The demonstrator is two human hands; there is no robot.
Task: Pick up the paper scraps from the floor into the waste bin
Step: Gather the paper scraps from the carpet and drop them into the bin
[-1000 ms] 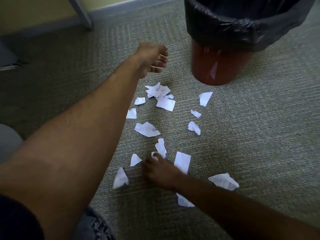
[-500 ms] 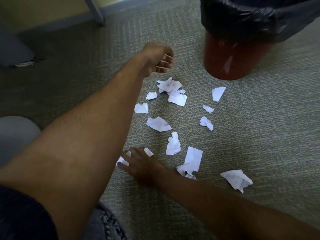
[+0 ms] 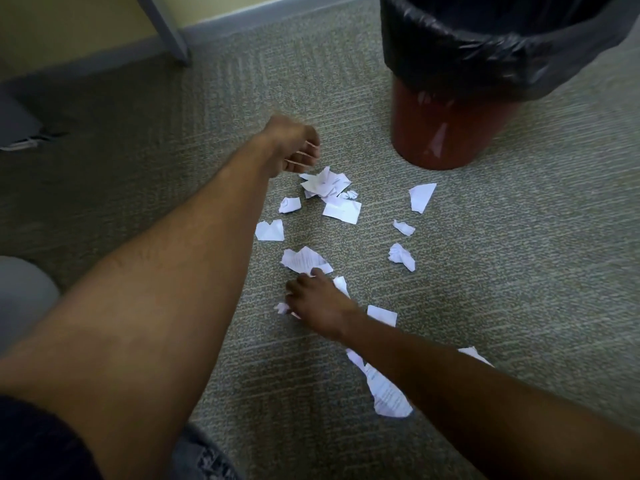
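Observation:
Several white paper scraps lie scattered on the grey-green carpet, among them a small heap, a triangular piece, a crumpled ball and a long printed strip. The red waste bin with a black liner stands at the upper right. My right hand is pressed low on the carpet with fingers curled over scraps; a white bit pokes out at its left, and its fingertips touch a printed scrap. My left hand hovers just above the heap, fingers loosely curled, nothing seen in it.
A grey furniture leg stands at the back by the wall's baseboard. A dark object lies at the far left. My knee in patterned fabric shows at the bottom edge.
My right hand has slid forward and right across the carpet, carrying scraps under it, up to the printed scrap. My left hand has stayed over the heap.

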